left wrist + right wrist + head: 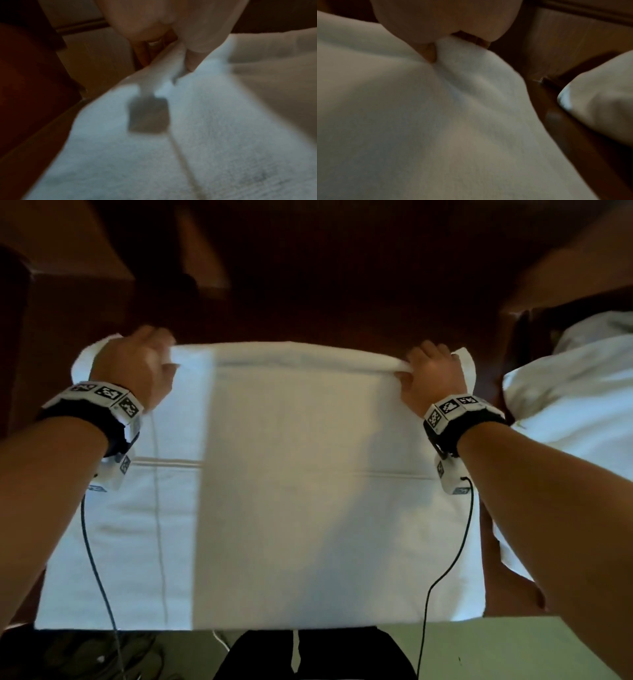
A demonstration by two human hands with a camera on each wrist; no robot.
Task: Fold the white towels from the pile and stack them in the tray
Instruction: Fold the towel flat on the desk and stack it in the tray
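A large white towel lies spread across the dark wooden table, its near edge hanging at the table's front. My left hand pinches the towel's far left corner, thumb on top; the left wrist view shows the thumb pressed into the towel near a grey label. My right hand pinches the far right corner; in the right wrist view the towel bunches between its thumb and fingers. The far edge looks lifted between both hands. No tray is in view.
A pile of white towels lies at the right, close to my right forearm, also in the right wrist view as pile. Dark wooden table extends beyond the towel. Wooden furniture stands at the far left. Wrist cables trail over the towel.
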